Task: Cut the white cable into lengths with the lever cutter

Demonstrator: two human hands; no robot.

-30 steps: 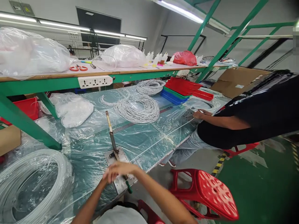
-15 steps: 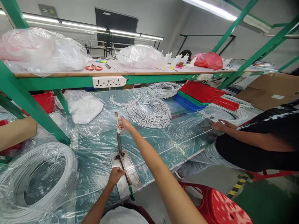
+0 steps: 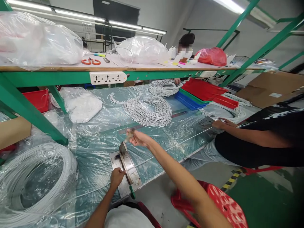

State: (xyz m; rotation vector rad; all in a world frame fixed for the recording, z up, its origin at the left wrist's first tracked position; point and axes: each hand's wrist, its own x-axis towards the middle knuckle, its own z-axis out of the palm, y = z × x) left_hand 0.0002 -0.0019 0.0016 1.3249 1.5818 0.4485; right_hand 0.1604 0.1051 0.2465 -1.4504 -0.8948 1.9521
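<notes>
My left hand [image 3: 117,177] pinches a thin white cable [image 3: 99,189] at the base of a metal lever cutter [image 3: 134,177]. My right hand [image 3: 140,138] is closed around the raised handle [image 3: 129,135] of that cutter, which is blurred by motion. Below it the grey blade [image 3: 123,148] is tilted up from the base. Past the cutter, a stretch of cable [image 3: 175,148] runs right along the table toward a co-worker's hand [image 3: 218,124] at a metal block [image 3: 205,123]. To my left lies a big coil of white cable [image 3: 68,171] in clear plastic.
Bundles of white cable [image 3: 148,112] lie behind the cutter, with red, green and blue trays [image 3: 192,103] to their right. A green frame post [image 3: 45,117] slants at the left. A red stool [image 3: 225,202] stands at the right below the table edge. Another person is behind the shelf.
My right hand has closed on the cutter handle, and the lever has swung right and down. My left hand stays on the cable. A person's head and hand show behind the shelf.
</notes>
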